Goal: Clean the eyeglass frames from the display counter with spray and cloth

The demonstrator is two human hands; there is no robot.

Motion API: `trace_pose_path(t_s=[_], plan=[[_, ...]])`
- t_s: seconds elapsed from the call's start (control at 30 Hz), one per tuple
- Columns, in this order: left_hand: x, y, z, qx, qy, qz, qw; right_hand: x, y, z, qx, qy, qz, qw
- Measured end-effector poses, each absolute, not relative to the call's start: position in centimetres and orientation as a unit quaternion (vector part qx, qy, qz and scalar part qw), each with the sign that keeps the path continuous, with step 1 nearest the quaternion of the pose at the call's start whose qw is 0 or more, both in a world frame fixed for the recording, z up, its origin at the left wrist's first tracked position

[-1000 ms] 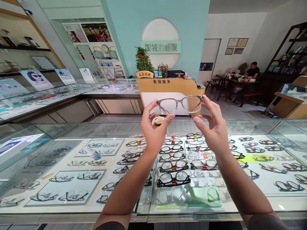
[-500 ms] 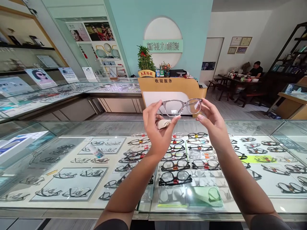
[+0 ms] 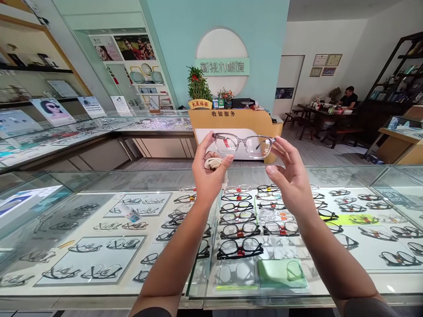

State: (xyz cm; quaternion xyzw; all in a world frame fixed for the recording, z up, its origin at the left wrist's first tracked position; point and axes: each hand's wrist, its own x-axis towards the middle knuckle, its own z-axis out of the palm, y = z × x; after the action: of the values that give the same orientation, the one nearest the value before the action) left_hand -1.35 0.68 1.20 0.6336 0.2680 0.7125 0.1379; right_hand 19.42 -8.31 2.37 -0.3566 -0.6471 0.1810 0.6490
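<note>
One pair of glasses (image 3: pixel 243 141) is held up between the two hands, above the glass desk (image 3: pixel 109 302). For this raised hold to be done well, it seems, the frame should be supported evenly at both corners and pressed only lightly, and the lenses should be left untouched, so that no smear is made and no temple is bent. By the left hand (image 3: pixel 209 174), one corner is gripped with the fingers, while the thumb is placed at or near the lower rim; a folded pale cloth (image 3: pixel 213 164) is also held in its palm. By the right hand (image 3: pixel 291 181), the other corner is touched with the fingertips, and the thumb is spread well apart; whether a temple is pinched between these fingers cannot be told.
</note>
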Motion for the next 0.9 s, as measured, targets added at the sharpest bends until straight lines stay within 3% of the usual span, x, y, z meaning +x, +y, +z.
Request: trace_pose_path(t_s=[0.5, 0.9], plan=[[-0.9, 0.5, 0.7, 0.596, 0.290, 0.740, 0.114, 18.4, -8.8, 2.2, -0.352, -0.639, 0.182, 0.659], [0.7, -0.8, -0.1, 0.624, 0.182, 0.759, 0.030, 18.1, -7.3, 1.8, -0.321, -0.529, 0.161, 0.769]])
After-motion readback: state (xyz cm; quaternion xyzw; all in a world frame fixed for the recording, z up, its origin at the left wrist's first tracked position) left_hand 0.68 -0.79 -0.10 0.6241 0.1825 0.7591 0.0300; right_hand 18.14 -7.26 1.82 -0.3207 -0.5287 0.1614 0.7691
